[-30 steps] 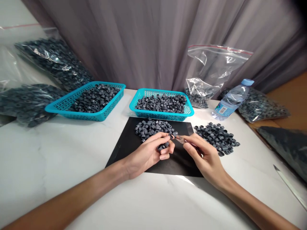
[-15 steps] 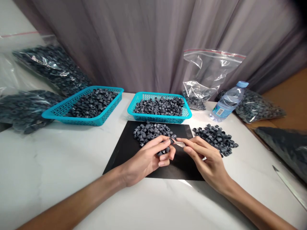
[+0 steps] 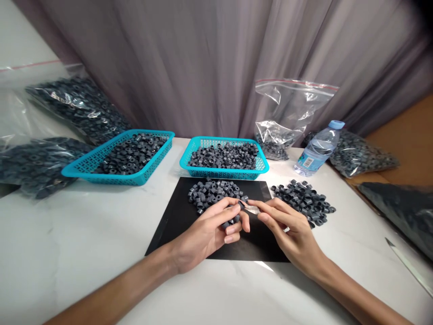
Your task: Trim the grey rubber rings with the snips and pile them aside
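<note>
My left hand (image 3: 211,230) pinches one small dark grey ring (image 3: 241,204) between thumb and index finger, with several more rings in its curled fingers. My right hand (image 3: 291,225) is closed on a small clear tool (image 3: 252,209), whose tip meets the pinched ring. Both hands are above a black mat (image 3: 176,221). A pile of grey rings (image 3: 216,192) lies on the mat behind my left hand. Beyond my right hand, another pile of rings (image 3: 304,198) rests on the white table.
Two blue baskets (image 3: 142,179) (image 3: 226,173) of rings stand behind the mat. Bags of rings (image 3: 81,104) (image 3: 277,144) (image 3: 361,153) are at the left and back right. A water bottle (image 3: 318,151) stands at right, and a pointed blade-like object (image 3: 406,264) lies at the right edge.
The whole scene sits slightly lower in the picture. Both hands keep nearly the same hold, with the tool's tip still at the pinched ring.
</note>
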`<state>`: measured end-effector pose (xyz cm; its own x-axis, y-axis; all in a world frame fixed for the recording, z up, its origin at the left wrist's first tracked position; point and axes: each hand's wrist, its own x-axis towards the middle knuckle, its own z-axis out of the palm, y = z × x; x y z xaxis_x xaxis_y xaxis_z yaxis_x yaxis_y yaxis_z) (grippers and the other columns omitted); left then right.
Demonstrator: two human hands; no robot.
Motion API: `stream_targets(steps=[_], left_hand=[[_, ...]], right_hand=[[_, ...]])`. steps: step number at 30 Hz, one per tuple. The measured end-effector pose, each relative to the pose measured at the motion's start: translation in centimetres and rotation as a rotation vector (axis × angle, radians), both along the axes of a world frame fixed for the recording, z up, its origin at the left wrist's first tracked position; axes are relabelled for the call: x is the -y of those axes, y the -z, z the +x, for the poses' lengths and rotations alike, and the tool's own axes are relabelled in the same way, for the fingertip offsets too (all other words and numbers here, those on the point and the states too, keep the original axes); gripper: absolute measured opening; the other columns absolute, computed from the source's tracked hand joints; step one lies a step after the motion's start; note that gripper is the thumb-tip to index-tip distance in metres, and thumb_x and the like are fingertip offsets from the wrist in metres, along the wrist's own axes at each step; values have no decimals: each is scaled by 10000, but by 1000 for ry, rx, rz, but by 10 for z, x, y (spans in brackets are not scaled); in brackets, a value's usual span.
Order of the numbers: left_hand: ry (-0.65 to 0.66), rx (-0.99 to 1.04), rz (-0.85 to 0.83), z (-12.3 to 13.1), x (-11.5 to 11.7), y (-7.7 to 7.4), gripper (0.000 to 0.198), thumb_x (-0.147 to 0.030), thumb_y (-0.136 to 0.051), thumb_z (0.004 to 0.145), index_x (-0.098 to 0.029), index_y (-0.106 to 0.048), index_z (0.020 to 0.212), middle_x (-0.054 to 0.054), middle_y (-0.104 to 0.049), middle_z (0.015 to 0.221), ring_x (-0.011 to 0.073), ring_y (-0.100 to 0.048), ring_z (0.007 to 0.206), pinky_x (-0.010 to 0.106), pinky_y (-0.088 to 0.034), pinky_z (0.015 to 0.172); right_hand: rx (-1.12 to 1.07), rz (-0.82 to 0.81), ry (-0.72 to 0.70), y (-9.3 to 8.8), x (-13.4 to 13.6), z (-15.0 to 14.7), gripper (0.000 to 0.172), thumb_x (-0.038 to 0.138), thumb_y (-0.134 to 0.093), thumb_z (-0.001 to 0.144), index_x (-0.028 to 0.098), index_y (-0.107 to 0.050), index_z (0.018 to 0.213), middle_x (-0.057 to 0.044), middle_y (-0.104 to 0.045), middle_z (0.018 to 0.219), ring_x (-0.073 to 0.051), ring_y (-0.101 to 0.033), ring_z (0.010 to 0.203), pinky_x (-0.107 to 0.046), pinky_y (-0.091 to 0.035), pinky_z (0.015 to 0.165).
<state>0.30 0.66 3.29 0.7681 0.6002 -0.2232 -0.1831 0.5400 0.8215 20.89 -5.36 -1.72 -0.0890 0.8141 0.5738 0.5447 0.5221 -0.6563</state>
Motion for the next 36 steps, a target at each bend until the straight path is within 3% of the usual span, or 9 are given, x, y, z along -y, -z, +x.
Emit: stream_targets(steps=[36], left_hand=[[-2,32,-18,0,3,-2,143,-266,-537,1011,-139,-593,1048,63,-622,903,80,-374,656,225,-309,612]], right_hand=[[116,106,-12,-3,0,4,330,157,-531,1001,176,-649,1308,-101,-685,1000,-168,-663,826,-281,-534,721]])
